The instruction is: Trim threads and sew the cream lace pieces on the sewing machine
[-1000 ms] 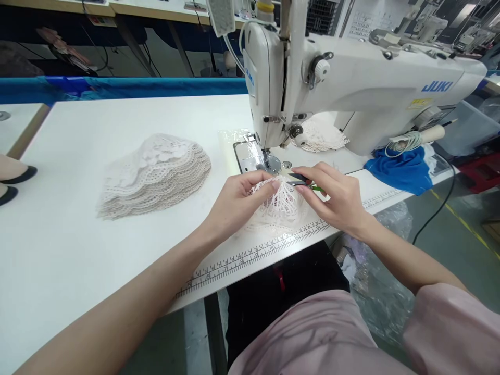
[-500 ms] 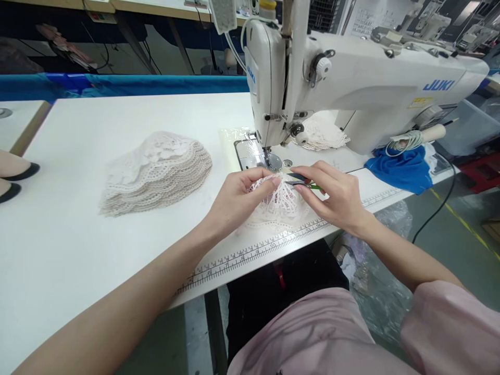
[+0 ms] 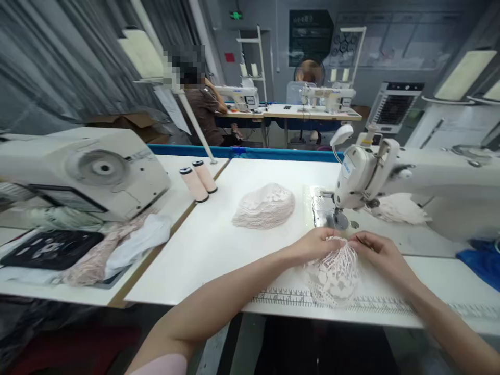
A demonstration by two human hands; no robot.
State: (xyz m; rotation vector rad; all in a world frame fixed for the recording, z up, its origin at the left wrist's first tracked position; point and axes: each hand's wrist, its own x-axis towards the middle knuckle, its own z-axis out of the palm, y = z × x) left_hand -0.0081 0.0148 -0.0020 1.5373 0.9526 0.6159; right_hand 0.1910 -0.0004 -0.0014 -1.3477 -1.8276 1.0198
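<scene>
A piece of white lace (image 3: 336, 278) hangs gathered at its top edge and spreads over the front of the white table. My left hand (image 3: 314, 246) pinches that gathered edge from the left. My right hand (image 3: 377, 249) is closed at the right end of the edge, its fingertips touching the lace. A dark sliver of the thread snips (image 3: 363, 240) shows between its fingers; the rest is hidden and blurred. Just behind the hands is the needle area of a white sewing machine (image 3: 353, 179). To the left lies a stack of lace pieces (image 3: 263, 208).
More lace (image 3: 402, 208) lies under the machine arm, and blue cloth (image 3: 480, 263) at the right. Two thread cones (image 3: 194, 185) stand at the table seam. Another sewing machine (image 3: 89, 166) with fabrics is on the left. A ruler strip (image 3: 281, 297) runs along the front edge. A person (image 3: 203, 112) sits farther back.
The head view has swung up and left, bringing the room and left machine into sight. The snips, plainly visible before, are now mostly hidden in my right hand, which has come against the lace.
</scene>
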